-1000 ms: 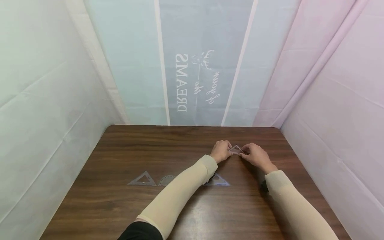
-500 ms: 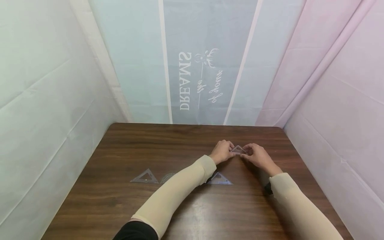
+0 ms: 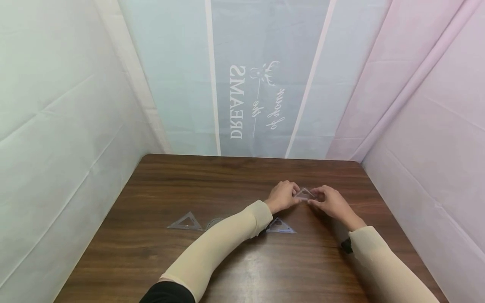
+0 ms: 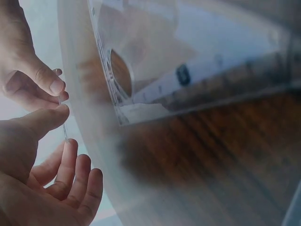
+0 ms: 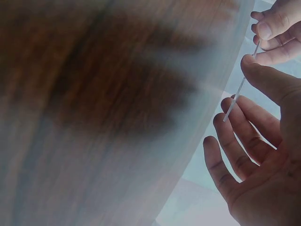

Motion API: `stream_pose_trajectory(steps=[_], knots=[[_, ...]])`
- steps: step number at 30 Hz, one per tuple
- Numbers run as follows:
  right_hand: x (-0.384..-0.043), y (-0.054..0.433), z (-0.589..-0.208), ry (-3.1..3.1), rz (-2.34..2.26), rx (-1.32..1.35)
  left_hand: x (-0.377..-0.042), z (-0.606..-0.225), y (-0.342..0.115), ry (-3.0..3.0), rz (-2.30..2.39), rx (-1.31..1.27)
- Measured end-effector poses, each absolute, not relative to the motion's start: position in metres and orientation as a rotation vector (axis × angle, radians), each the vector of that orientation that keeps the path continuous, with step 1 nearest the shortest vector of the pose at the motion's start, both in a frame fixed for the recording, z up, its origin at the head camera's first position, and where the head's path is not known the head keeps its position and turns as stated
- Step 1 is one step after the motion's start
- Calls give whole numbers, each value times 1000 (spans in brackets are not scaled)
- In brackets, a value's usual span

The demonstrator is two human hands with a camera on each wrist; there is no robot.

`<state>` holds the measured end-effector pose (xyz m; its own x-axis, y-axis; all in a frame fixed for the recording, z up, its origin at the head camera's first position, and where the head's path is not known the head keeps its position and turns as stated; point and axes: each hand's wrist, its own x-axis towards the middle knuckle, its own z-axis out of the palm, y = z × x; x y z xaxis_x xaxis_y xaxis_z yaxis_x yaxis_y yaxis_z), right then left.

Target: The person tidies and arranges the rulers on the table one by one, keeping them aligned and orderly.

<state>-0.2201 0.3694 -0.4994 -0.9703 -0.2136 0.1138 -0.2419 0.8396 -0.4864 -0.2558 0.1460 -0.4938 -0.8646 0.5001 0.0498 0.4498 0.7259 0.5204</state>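
Both hands hold a small clear triangular set square point(image 3: 304, 195) toward the right rear of the table. The left hand point(image 3: 282, 196) pinches its left side, and the right hand point(image 3: 330, 203) pinches its right side. The wrist views show it as a thin edge between thumb and fingertips. In the right wrist view, the other fingers of the right hand point(image 5: 263, 146) are spread. Nearer the person, a bluish set square point(image 3: 281, 226) lies beside the left forearm; a clear set square point(image 4: 197, 70) with markings looms large in the left wrist view.
Farther left on the dark wooden table point(image 3: 132, 252) lie another clear set square point(image 3: 188, 226) and a protractor point(image 3: 214, 221) partly hidden by the left sleeve point(image 3: 216, 244). Pale cloth walls enclose the left, right and back; the back cloth point(image 3: 254, 50) carries mirrored lettering.
Both hands keep hold of the small set square and bring it slightly toward the person. The head view shifts a little; the pieces lying on the table stay put.
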Motion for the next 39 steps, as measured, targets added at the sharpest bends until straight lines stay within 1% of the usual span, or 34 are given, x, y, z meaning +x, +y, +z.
stream_pose_trajectory(steps=[10,39], knots=[[-205,372,-501,-2982,805,350,-244,-499,147,2854,778,809],[-153,375,-505,-2964,792,426,-201,-498,146,2862,609,955]])
